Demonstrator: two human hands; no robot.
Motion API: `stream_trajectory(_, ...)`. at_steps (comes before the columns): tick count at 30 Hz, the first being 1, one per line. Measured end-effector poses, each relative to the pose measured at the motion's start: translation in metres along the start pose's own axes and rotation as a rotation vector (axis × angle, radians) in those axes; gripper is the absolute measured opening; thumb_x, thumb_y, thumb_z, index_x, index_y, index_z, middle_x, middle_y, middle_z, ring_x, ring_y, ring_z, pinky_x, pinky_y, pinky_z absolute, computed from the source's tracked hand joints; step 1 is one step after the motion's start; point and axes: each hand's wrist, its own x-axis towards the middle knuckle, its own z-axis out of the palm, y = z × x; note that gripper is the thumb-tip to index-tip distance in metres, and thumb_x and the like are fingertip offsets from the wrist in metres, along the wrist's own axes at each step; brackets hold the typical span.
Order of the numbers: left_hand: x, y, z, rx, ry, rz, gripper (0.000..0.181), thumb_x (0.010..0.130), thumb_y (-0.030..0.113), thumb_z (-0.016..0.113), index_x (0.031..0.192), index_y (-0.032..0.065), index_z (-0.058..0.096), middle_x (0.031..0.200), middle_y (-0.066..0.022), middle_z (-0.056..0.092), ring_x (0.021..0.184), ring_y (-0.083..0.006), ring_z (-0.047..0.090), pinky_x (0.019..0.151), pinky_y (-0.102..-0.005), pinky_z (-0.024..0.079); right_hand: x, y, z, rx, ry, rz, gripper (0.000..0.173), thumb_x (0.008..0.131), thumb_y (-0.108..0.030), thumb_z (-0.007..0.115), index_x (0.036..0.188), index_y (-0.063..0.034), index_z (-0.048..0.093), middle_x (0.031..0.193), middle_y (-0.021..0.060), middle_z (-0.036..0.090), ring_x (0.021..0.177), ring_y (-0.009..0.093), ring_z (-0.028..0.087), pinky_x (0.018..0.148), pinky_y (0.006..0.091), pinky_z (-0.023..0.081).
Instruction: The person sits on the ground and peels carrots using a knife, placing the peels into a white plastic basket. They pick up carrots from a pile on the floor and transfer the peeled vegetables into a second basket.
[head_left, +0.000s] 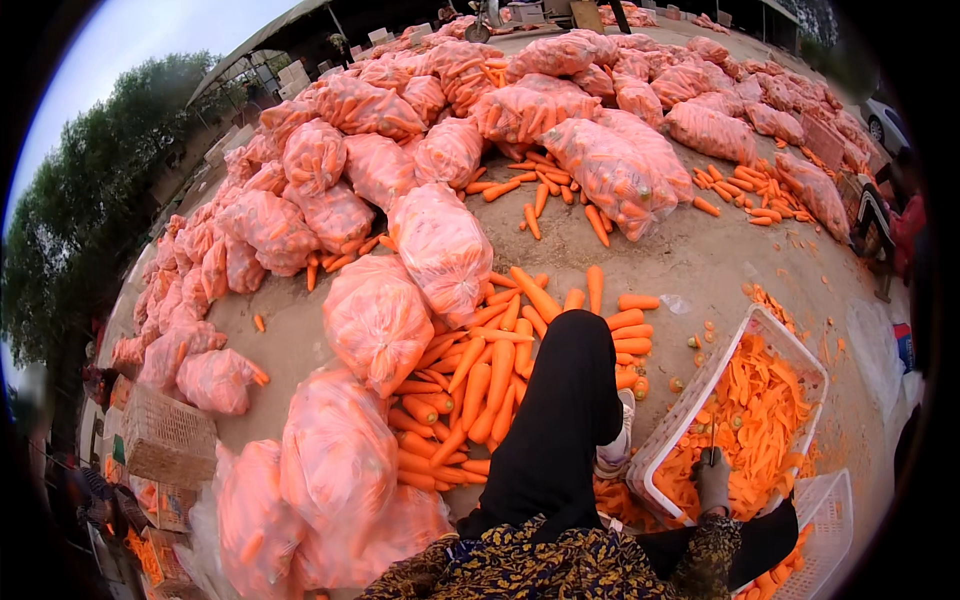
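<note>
My right hand (714, 484), in a grey glove, grips what looks like a knife (712, 436) with its thin blade pointing up. Hand and blade are over a white plastic crate (650, 452) that stands tilted in view to my right. Orange carrot peelings (761, 420) fill the crate, with a few cut carrot ends among them. My left hand is out of view. Whole carrots (480, 382) lie heaped on the ground beside my bent knee, spilling from the mouths of pinkish plastic bags (380, 319).
Many bags of carrots (360, 105) are piled across the ground ahead. A second white crate (832, 517) at lower right holds carrots. Woven crates (169, 435) are stacked at left. People sit at work at the left edge and the right edge (907, 225).
</note>
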Motion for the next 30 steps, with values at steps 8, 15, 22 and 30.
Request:
stream_trajectory(8, 0.021, 0.039, 0.020, 0.023, -0.061, 0.108, 0.051, 0.084, 0.023, 0.064, 0.131, 0.0059, 0.052, 0.123, -0.0176, 0.059, 0.108, -0.0333, 0.059, 0.089, -0.0409, 0.048, -0.016, -0.014, -0.010, -0.093, 0.084, -0.024, 0.014, 0.098, -0.007, 0.043, 0.100, -0.0035, 0.056, 0.069, 0.0054, 0.051, 0.054, 0.014, 0.048, 0.049, 0.0300, 0.042)
stream_trajectory(15, 0.093, 0.089, -0.010, 0.169, 0.125, 0.239, 0.050, 0.084, 0.021, 0.064, 0.130, 0.0058, 0.052, 0.121, -0.0172, 0.060, 0.106, -0.0330, 0.060, 0.088, -0.0409, 0.049, -0.005, -0.041, -0.003, 0.320, 0.195, 0.129, 0.023, 0.100, -0.020, 0.049, 0.114, -0.0025, 0.057, 0.080, 0.0063, 0.059, 0.063, 0.013, 0.058, 0.052, 0.0295, 0.044)
stream_trajectory(22, 0.292, 0.198, -0.008, 0.848, 0.223, 0.590, 0.048, 0.085, 0.019, 0.064, 0.129, 0.0057, 0.053, 0.120, -0.0167, 0.061, 0.104, -0.0328, 0.060, 0.087, -0.0409, 0.049, 0.024, 0.027, -0.003, -0.318, 0.085, -0.181, 0.023, 0.100, -0.019, 0.047, 0.106, 0.0009, 0.057, 0.079, 0.0051, 0.055, 0.066, 0.012, 0.053, 0.061, 0.0287, 0.045)
stream_trajectory(30, 0.459, 0.212, 0.014, 1.843, 0.065, 0.878, 0.040, 0.089, 0.016, 0.052, 0.129, 0.0147, 0.050, 0.126, -0.0045, 0.055, 0.117, -0.0236, 0.052, 0.094, -0.0436, 0.041, 0.040, 0.013, 0.011, -0.117, 0.152, 0.159, 0.014, 0.095, -0.013, 0.049, 0.092, -0.0007, 0.053, 0.070, 0.0075, 0.053, 0.057, 0.015, 0.051, 0.053, 0.0292, 0.042)
